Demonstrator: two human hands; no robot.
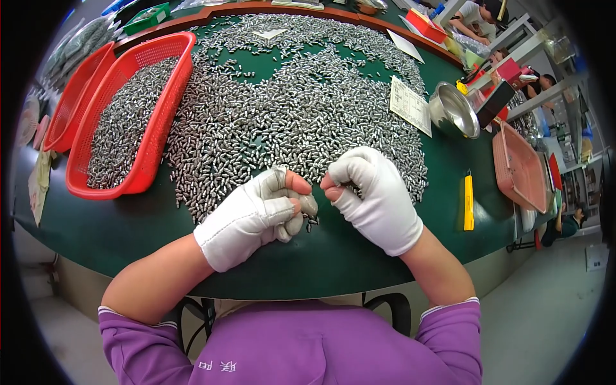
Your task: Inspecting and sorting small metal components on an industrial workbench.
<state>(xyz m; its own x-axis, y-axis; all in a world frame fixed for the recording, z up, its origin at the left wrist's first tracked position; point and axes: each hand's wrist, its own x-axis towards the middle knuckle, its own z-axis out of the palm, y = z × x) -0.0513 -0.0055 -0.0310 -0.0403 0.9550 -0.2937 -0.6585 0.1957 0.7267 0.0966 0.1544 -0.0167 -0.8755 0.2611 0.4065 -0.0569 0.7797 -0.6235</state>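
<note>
Left hand [256,215]: grip curled tight, a few small metal parts [307,206] held in the gloved fingers, thumb on top. Right hand [375,192]: fist-like grip, thumb and forefinger pinched together; can't tell what's between. Both at the desk's [128,224] near edge, beside the big pile of parts [301,109]. Red basket [138,115] at the left edge.

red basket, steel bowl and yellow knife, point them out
red basket [156,138], head view, on its right wall
steel bowl [453,110], head view, on its inner side
yellow knife [468,204], head view, on its handle
</note>
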